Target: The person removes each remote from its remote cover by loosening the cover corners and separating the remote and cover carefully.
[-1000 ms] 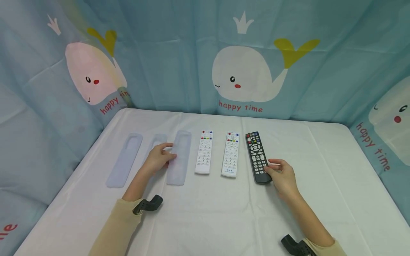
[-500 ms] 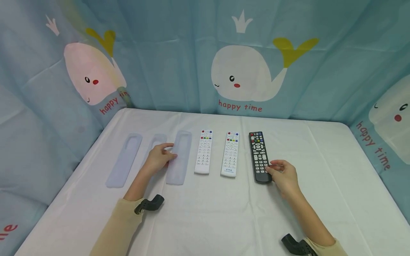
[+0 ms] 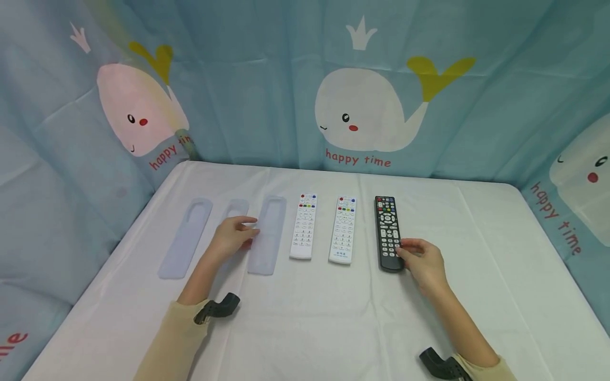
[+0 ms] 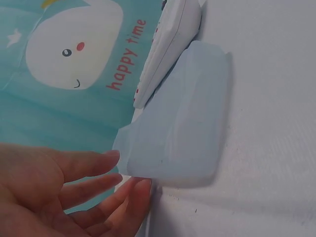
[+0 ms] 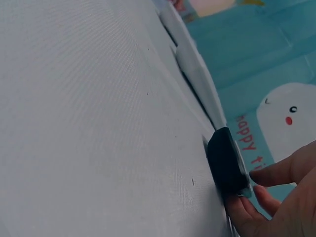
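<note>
Head view: the left hand [image 3: 232,237] rests straight fingers on the clear silicone sleeve [image 3: 267,234] nearest the white remotes [image 3: 303,226], steadying it mid-table; the right hand [image 3: 423,261] touches the black remote [image 3: 388,234] at its near end. Left wrist view: fingers [image 4: 94,163] extended, gripping nothing. Right wrist view: fingertips [image 5: 269,173] against the remote's edge, holding it square; no obstruction visible.
</note>
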The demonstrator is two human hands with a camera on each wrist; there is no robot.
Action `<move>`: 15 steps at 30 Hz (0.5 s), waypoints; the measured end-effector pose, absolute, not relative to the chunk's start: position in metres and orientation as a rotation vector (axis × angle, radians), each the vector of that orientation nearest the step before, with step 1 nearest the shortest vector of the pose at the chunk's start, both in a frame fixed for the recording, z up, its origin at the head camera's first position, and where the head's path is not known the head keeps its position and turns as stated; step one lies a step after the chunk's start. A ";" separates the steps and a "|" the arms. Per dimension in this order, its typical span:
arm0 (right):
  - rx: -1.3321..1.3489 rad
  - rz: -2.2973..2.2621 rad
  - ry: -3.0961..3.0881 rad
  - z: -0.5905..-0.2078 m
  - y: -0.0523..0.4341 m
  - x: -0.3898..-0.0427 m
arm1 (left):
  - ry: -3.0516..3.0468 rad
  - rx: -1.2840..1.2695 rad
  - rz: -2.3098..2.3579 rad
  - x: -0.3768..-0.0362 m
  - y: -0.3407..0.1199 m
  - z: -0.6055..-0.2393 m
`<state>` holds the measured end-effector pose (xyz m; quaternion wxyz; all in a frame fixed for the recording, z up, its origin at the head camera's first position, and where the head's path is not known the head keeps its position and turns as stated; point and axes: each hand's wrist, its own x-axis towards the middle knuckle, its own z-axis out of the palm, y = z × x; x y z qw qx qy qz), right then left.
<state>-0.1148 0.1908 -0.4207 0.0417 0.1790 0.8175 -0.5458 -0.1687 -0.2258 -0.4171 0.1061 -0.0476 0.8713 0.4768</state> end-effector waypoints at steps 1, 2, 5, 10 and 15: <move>0.541 -1.669 2.510 -0.421 0.191 -0.114 | 2.564 -0.144 1.411 -0.168 -0.227 -0.417; 0.536 -1.666 2.519 -0.421 0.192 -0.113 | 2.566 -0.144 1.411 -0.167 -0.228 -0.417; 0.515 -1.659 2.544 -0.419 0.195 -0.112 | 2.593 -0.126 1.380 -0.164 -0.231 -0.414; 0.386 -1.489 2.669 -0.413 0.204 -0.110 | 2.653 -0.067 1.331 -0.158 -0.234 -0.407; 0.218 -1.267 2.880 -0.409 0.213 -0.108 | 2.767 0.055 1.306 -0.154 -0.233 -0.400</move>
